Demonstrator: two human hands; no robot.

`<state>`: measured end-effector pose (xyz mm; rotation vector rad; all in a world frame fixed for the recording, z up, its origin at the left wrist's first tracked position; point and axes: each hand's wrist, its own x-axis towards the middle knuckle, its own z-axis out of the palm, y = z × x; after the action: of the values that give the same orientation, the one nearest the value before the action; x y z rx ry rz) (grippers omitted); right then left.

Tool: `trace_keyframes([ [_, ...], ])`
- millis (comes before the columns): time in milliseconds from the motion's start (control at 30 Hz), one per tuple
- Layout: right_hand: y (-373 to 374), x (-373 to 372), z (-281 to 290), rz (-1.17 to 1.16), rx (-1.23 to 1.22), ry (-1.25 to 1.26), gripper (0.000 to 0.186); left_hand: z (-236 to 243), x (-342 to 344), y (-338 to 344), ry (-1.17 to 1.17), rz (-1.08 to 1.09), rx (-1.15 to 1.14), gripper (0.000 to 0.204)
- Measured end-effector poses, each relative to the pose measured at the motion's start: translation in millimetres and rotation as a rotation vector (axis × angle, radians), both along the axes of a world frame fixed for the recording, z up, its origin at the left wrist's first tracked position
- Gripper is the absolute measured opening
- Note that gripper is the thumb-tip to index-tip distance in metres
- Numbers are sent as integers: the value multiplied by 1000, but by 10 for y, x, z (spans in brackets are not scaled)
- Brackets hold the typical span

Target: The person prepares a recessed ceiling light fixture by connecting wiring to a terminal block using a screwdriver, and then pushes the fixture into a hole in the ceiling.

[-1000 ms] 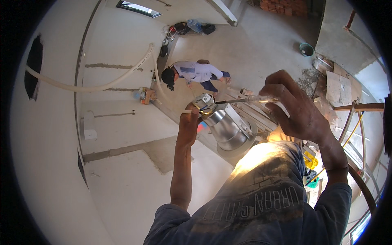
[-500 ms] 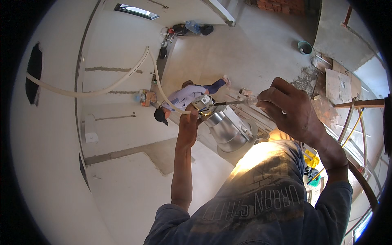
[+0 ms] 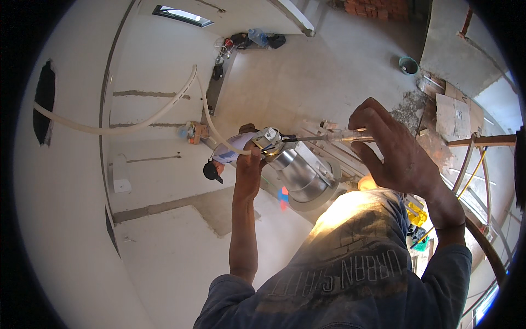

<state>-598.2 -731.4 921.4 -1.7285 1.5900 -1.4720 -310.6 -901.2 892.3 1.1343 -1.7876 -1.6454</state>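
Observation:
My left hand (image 3: 250,172) grips the top end of a silver can-shaped light fixture (image 3: 298,169), beside its small metal terminal box (image 3: 268,135). A pale flexible conduit (image 3: 216,127) runs into that same hand, where short wires show. My right hand (image 3: 392,143) loosely holds a screwdriver (image 3: 346,136) with a clear handle between thumb and fingers. Its shaft points left, and the tip meets the terminal box. Exactly what the tip touches is too small to make out. Bright light falls on my shirt below the fixture.
The conduit comes from a dark hole (image 3: 44,104) in the white surface at left. Far below, a person in a dark cap (image 3: 212,171) is partly hidden behind the fixture. A bucket (image 3: 408,65), cardboard (image 3: 452,116) and bricks (image 3: 378,8) lie on the floor. Scaffold bars (image 3: 482,140) stand at right.
My right hand's fingers have loosened and spread around the screwdriver's handle, baring more of it. The person below has shifted and is now more hidden by the fixture. My left hand keeps its grip.

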Motion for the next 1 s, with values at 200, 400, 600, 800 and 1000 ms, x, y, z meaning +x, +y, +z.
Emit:
trace_keyframes([
  [200, -26, 14, -49, 56, -76, -111, 38, 15, -55, 4, 24, 1, 41, 62],
  [400, -40, 22, 53, 4, -246, 23, 34, -51, 0, -29, 60, -18, 85, 59],
  [600, 50, -7, 115, 25, -75, 88, 27, -30, 17, -27, 87, -28, 72, 60],
  [800, 8, 18, 174, 58, -66, 86, 25, -20, 5, 2, 84, -19, 75, 62],
  [1000, -37, 80, 202, -29, -99, 105, 23, 22, 5, 12, 69, -15, 64, 64],
])
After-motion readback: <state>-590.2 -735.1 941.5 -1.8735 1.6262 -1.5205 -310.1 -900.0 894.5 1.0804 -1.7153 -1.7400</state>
